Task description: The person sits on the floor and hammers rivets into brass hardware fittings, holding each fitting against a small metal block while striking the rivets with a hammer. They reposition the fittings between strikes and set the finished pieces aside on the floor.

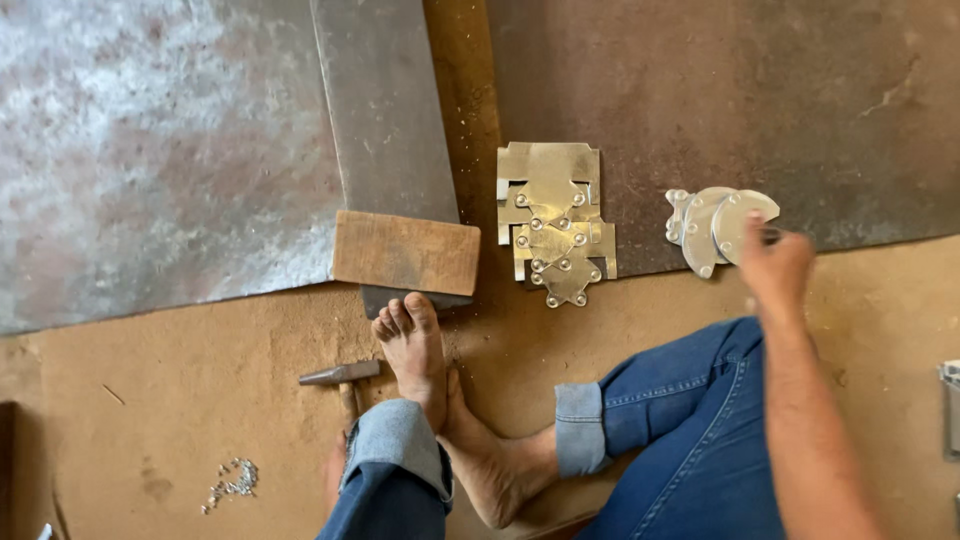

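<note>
Here: right hand [775, 265], fingers curled onto the edge of a rounded metal plate [722, 225], one of a small overlapping stack lying at the lower edge of the dark steel sheet [750, 100] on the floor. Left hand [336, 470], mostly hidden behind the knee, by the handle of a hammer [340, 374]; its grip cannot be told. Riveted plate stack [556, 222] near the sheet's lower left corner. Wooden block [405, 252] beside it. Loose rivets [232, 482] lower left.

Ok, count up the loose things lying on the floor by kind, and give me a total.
Stacks of riveted metal plates: 2, a square-cut stack and a rounded stack at the right hand
Hammers: 1
Wooden blocks: 1
Piles of small rivets: 1
Total: 5
</note>
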